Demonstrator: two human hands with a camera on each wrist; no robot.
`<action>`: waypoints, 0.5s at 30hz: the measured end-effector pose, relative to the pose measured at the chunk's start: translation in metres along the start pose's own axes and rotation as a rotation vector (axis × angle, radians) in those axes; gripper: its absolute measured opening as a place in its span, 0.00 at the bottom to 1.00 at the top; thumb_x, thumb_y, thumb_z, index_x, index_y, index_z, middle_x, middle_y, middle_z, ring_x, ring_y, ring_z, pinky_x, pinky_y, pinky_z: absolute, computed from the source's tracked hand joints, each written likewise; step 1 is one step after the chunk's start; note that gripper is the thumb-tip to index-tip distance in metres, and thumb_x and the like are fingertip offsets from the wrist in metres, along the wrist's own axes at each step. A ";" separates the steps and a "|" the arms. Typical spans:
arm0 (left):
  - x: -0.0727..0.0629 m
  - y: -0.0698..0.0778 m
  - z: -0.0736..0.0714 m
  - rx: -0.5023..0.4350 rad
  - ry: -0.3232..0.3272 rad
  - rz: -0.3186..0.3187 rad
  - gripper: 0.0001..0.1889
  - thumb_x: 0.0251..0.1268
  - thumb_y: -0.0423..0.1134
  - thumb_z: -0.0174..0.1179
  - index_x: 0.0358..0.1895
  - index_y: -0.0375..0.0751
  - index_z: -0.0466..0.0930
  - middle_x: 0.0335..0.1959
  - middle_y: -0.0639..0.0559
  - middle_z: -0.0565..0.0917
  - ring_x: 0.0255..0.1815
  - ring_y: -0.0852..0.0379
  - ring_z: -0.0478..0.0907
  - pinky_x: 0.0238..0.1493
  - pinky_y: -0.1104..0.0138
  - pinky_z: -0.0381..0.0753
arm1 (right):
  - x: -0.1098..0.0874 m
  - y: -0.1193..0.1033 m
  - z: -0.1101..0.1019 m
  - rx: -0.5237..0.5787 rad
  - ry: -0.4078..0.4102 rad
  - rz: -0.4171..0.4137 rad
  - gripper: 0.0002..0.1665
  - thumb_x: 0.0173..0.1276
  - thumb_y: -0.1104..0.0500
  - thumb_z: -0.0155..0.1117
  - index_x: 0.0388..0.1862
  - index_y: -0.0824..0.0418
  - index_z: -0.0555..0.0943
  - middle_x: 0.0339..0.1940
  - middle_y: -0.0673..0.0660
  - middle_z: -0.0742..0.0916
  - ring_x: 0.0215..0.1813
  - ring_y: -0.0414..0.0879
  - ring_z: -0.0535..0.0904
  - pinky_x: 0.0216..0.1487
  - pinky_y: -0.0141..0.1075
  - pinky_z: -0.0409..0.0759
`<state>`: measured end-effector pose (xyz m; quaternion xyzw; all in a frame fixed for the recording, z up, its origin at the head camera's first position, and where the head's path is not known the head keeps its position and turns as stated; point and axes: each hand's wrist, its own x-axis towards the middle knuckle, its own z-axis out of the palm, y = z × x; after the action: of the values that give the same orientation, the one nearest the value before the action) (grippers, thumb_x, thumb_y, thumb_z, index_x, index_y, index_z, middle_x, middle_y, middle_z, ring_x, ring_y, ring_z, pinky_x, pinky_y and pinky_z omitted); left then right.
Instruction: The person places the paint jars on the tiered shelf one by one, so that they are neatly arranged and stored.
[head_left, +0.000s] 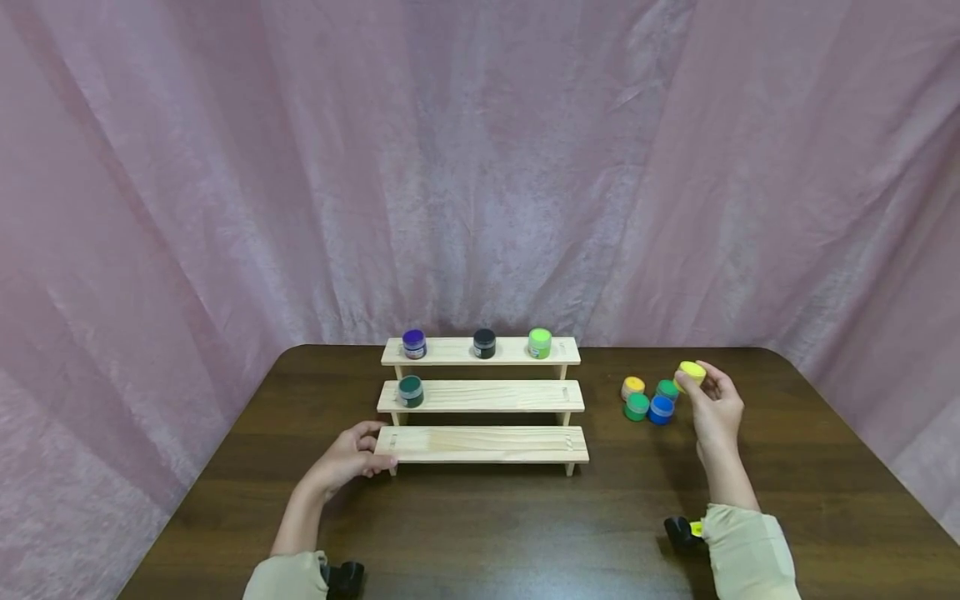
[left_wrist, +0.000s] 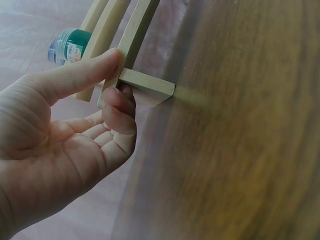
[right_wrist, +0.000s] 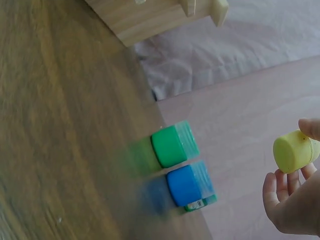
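A three-step wooden rack (head_left: 487, 446) stands mid-table. My left hand (head_left: 348, 454) pinches the left end of its lowest step between thumb and fingers, as the left wrist view also shows. My right hand (head_left: 717, 410) holds a yellow paint jar (head_left: 691, 372) above the table at the right; in the right wrist view the yellow jar (right_wrist: 292, 151) sits between thumb and fingers. Just left of that hand stand an orange-yellow jar (head_left: 633, 387), a blue jar (head_left: 661, 410), a green jar (head_left: 637, 407) and another green jar (head_left: 667, 390).
On the rack's top step are a purple jar (head_left: 414, 344), a black jar (head_left: 484, 343) and a light green jar (head_left: 539, 343). A dark green jar (head_left: 410, 391) is at the middle step's left end. Behind the brown table (head_left: 480, 533) hangs a pink curtain (head_left: 480, 167).
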<state>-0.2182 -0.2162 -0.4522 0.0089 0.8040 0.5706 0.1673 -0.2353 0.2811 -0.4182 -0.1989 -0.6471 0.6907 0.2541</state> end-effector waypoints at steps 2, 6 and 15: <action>-0.001 0.001 0.000 0.000 -0.004 0.006 0.40 0.56 0.31 0.66 0.70 0.23 0.55 0.30 0.51 0.80 0.29 0.57 0.72 0.32 0.68 0.72 | -0.001 -0.002 0.003 0.004 -0.001 -0.004 0.15 0.62 0.60 0.70 0.45 0.46 0.78 0.35 0.35 0.81 0.44 0.32 0.73 0.42 0.15 0.71; -0.003 0.002 -0.001 -0.004 -0.020 0.022 0.41 0.56 0.31 0.66 0.70 0.22 0.54 0.30 0.51 0.80 0.29 0.58 0.72 0.31 0.68 0.72 | -0.002 -0.005 0.006 0.017 -0.009 -0.016 0.15 0.62 0.60 0.70 0.43 0.44 0.78 0.34 0.35 0.81 0.44 0.32 0.73 0.41 0.15 0.71; 0.000 0.000 -0.001 -0.013 -0.015 0.012 0.41 0.56 0.31 0.66 0.70 0.23 0.55 0.31 0.50 0.81 0.29 0.58 0.73 0.32 0.69 0.73 | -0.005 -0.007 0.018 -0.012 -0.051 -0.012 0.15 0.63 0.60 0.69 0.46 0.47 0.77 0.34 0.34 0.81 0.43 0.33 0.73 0.41 0.16 0.72</action>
<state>-0.2184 -0.2168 -0.4520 0.0169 0.7989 0.5767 0.1701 -0.2419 0.2642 -0.4103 -0.1789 -0.6586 0.6902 0.2406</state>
